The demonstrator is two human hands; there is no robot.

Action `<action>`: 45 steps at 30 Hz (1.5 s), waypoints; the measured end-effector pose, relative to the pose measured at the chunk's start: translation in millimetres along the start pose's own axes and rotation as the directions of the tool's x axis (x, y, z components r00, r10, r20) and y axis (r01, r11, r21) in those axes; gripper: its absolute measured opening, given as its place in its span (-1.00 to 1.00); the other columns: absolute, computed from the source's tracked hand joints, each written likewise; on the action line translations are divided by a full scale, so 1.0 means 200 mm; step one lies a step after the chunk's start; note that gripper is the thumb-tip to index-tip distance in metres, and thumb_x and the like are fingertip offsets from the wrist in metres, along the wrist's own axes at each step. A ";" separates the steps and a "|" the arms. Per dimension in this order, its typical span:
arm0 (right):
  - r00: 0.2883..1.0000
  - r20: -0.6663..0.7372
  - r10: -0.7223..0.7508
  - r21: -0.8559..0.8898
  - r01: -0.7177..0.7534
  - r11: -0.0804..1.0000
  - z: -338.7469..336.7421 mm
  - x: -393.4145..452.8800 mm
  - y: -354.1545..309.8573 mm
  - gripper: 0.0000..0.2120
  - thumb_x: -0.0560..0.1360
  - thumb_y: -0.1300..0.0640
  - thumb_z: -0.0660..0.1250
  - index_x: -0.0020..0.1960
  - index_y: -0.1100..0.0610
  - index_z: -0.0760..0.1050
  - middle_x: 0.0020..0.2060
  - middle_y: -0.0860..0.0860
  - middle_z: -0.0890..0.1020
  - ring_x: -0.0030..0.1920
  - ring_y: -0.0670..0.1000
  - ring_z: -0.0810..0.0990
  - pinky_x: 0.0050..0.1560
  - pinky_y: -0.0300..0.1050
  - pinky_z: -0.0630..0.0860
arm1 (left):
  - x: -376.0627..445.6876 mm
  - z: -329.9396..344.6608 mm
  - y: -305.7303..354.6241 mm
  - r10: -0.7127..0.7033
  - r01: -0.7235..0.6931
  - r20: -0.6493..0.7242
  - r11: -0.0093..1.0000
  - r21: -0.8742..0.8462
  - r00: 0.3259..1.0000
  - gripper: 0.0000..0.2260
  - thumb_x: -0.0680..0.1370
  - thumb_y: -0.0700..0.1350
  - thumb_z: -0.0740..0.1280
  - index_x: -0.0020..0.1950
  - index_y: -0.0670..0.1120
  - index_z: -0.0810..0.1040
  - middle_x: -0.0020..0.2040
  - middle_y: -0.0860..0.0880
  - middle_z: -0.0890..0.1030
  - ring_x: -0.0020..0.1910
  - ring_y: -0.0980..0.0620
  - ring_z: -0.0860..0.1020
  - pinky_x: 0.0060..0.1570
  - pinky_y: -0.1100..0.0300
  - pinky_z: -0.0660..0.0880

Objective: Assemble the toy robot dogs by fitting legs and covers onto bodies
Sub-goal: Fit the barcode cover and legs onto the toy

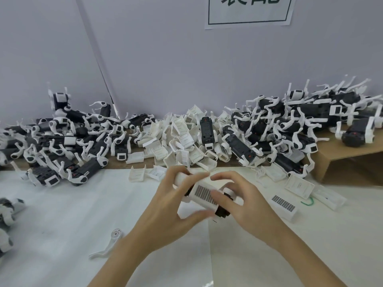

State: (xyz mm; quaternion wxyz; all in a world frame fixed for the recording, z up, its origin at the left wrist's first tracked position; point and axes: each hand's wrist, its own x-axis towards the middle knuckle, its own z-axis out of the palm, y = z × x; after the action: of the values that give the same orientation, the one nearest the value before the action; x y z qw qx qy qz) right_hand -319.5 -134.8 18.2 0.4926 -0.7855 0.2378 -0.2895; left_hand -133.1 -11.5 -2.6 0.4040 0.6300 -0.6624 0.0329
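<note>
I hold one toy robot dog (204,194) above the white table sheet, just in front of me. Its white cover with a grey grille faces up, and a black body end shows at the lower right. My left hand (165,208) grips it from the left, fingers curled over the top and thumb beneath. From the right, my right hand (242,201) pinches the cover and body. A loose white leg (109,244) lies on the sheet at the lower left. A second white cover with a grille (284,206) lies to the right.
Heaps of black-and-white dog bodies (62,139) with legs fill the left and the right rear (290,129). A pile of white covers (182,139) sits in the middle. A cardboard box (352,160) stands at the right. More dog parts (8,216) lie at the left edge.
</note>
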 end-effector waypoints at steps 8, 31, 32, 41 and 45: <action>0.972 0.112 0.207 0.377 -0.234 0.896 0.00 0.02 0.03 -0.65 0.65 -0.11 0.26 0.02 0.14 0.66 -0.14 0.14 0.69 -0.12 0.05 0.66 -0.02 -0.11 0.55 | 0.01 0.03 0.04 -0.031 0.020 -0.057 0.983 -0.183 0.998 -0.60 0.55 0.12 0.52 0.35 0.17 0.52 0.28 0.14 0.56 0.30 0.03 0.56 0.20 0.33 0.44; 0.936 -0.008 -0.351 -0.516 0.297 0.803 0.04 -0.03 0.06 -0.69 0.57 -0.02 0.46 0.28 -0.05 0.55 0.12 -0.29 0.49 0.15 -0.17 0.51 0.17 -0.41 0.40 | 0.01 0.04 0.05 -0.117 0.101 -0.106 0.984 -0.149 0.987 -0.73 0.54 -0.02 0.51 0.22 0.08 0.62 0.15 0.14 0.61 0.21 0.01 0.60 0.16 0.25 0.48; 0.946 0.015 -0.324 -0.473 0.292 0.831 0.03 -0.03 0.06 -0.66 0.58 -0.03 0.45 0.33 -0.09 0.51 0.18 -0.31 0.46 0.20 -0.17 0.50 0.22 -0.35 0.42 | 0.01 0.04 0.05 -0.125 0.107 -0.113 0.983 -0.151 0.986 -0.73 0.53 -0.03 0.51 0.22 0.08 0.61 0.16 0.13 0.60 0.23 0.00 0.59 0.17 0.24 0.48; 0.902 -0.050 -0.428 -0.573 0.325 0.753 0.04 -0.01 0.09 -0.49 0.55 0.22 0.48 0.46 0.02 0.47 0.30 -0.14 0.53 0.33 -0.04 0.50 0.34 -0.09 0.48 | 0.02 0.05 0.08 -0.313 0.251 -0.120 0.896 -0.367 0.942 -0.38 0.44 0.26 0.51 0.46 0.24 0.42 0.40 0.20 0.49 0.39 0.09 0.53 0.27 0.28 0.48; 0.910 -0.010 -0.416 -0.555 0.341 0.759 0.03 -0.01 0.09 -0.47 0.53 0.13 0.48 0.46 -0.01 0.42 0.32 -0.25 0.45 0.38 -0.09 0.41 0.40 -0.18 0.38 | 0.03 0.03 0.03 -0.343 0.262 -0.084 0.835 -0.485 0.936 -0.66 0.53 0.03 0.56 0.29 0.13 0.63 0.18 0.08 0.69 0.17 -0.03 0.68 0.12 0.20 0.61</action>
State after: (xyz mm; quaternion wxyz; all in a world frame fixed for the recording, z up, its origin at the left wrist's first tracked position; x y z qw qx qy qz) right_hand -318.0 -136.2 -1.6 0.1648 -0.9028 0.1780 -0.3552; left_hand -140.6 -18.1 -0.2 0.5976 0.6063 -0.5061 -0.1386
